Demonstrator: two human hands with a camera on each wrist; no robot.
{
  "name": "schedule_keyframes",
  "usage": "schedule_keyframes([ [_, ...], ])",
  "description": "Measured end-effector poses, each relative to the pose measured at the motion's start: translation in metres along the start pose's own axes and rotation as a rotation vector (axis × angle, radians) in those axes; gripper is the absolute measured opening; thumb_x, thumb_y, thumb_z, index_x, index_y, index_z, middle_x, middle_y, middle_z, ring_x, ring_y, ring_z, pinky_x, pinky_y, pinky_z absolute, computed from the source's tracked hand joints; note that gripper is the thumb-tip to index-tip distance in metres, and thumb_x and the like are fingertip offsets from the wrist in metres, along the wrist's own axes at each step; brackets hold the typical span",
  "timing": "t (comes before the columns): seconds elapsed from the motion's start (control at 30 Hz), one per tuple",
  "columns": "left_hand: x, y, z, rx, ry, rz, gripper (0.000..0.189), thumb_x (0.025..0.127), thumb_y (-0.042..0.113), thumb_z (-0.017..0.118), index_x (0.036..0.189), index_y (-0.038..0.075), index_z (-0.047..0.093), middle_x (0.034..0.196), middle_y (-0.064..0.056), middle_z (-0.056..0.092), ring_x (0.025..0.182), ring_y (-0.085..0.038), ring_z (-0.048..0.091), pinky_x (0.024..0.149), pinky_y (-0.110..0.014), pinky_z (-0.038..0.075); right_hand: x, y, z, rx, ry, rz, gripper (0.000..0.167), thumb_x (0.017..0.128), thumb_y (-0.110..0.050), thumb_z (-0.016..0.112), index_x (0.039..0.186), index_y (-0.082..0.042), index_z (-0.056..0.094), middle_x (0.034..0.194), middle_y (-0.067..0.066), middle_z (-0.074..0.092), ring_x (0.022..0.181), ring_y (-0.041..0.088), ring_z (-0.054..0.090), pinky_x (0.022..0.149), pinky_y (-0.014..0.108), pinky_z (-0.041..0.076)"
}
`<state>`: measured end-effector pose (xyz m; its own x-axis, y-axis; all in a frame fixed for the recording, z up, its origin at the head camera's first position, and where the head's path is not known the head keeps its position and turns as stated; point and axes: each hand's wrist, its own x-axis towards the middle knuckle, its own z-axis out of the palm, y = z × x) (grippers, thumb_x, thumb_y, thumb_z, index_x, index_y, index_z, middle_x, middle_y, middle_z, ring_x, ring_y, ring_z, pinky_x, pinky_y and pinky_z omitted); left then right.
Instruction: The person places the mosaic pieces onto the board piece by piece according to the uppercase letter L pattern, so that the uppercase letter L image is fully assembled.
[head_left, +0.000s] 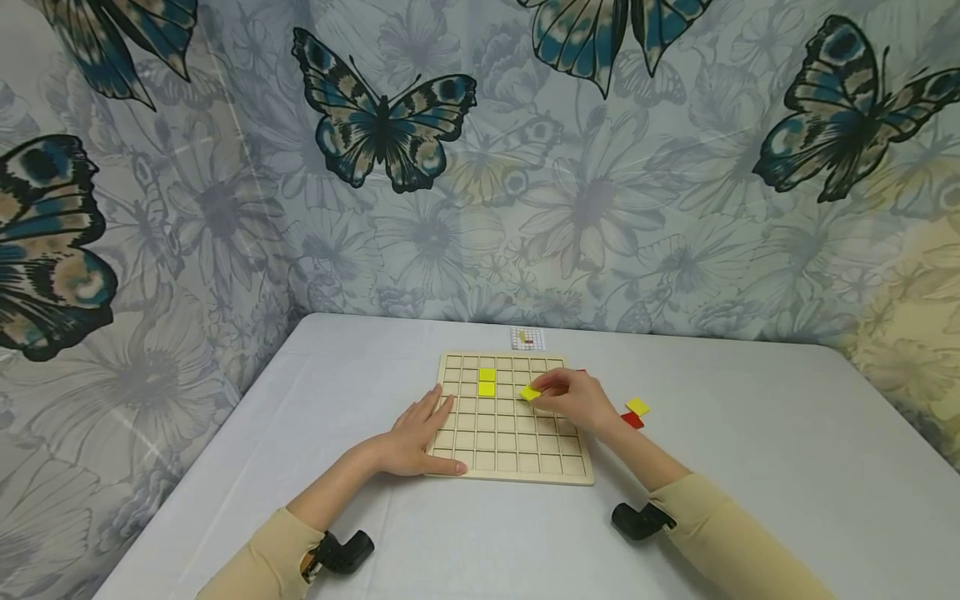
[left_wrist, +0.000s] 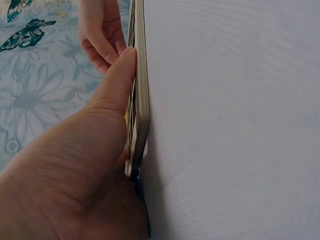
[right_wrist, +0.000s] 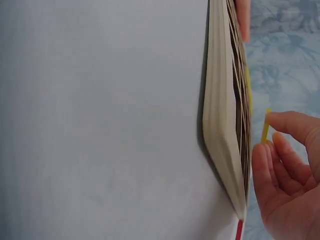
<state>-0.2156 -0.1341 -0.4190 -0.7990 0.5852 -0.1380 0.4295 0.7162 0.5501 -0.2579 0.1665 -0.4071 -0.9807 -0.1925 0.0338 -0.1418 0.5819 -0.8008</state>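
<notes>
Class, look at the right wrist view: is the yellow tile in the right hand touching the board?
No, a visible gap separates the yellow tile, pinched in the right hand, from the board.

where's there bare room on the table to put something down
The white table looks bare left of the board and left hand, and right of the loose yellow tile and red tile beside it. It's crowded by the board's right edge, around the right hand and those tiles.

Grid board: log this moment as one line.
left hand: rests on grid board; right hand: pinches yellow tile above board; on board: two yellow tiles; right of board: loose yellow tile, red tile
</notes>
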Motion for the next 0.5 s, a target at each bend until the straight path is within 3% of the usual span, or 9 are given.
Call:
schedule_keyframes([
  [0.5, 0.0, -0.001, 0.0, 0.007, 0.008, -0.007, 0.108, 0.085, 0.057, 0.068, 0.156, 0.0, 0.01, 0.161, -0.02, -0.008, 0.148, -0.034, -0.006, 0.117, -0.051, 0.002, 0.0, -0.02, 0.025, 0.023, -0.032, -0.068, 0.021, 0.078, -0.014, 0.083, 0.096, -0.009, 0.073, 0.084, -0.001, 0.066, 0.079, 0.015, 0.059, 0.072, 0.028, 0.049],
])
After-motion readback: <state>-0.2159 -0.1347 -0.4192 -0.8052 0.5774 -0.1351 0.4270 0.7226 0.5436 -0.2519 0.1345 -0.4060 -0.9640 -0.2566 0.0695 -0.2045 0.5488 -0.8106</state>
